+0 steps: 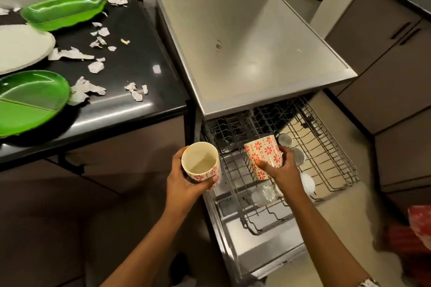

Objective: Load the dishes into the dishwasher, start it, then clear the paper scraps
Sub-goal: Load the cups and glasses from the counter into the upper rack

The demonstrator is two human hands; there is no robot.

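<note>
My left hand (186, 184) grips a cream cup with red flowers (200, 163), mouth up, just left of the open dishwasher. My right hand (279, 170) grips a second flowered cup (263, 154), tilted with its base upward, over the pulled-out wire rack (326, 154). Steel tumblers (285, 140), a white dish (307, 183) and a clear glass (265, 193) lie in the rack. On the black counter (130, 91) sit a green oblong tray (63, 10), a white plate (21, 46), a green divided plate (30, 102) and several paper scraps (86, 87).
The dishwasher's steel top (251, 49) stands right of the counter, and its lowered door (263, 244) reaches toward me. Brown cabinets (384, 70) stand at the right across a narrow strip of floor. A red cloth (419, 223) shows at the right edge.
</note>
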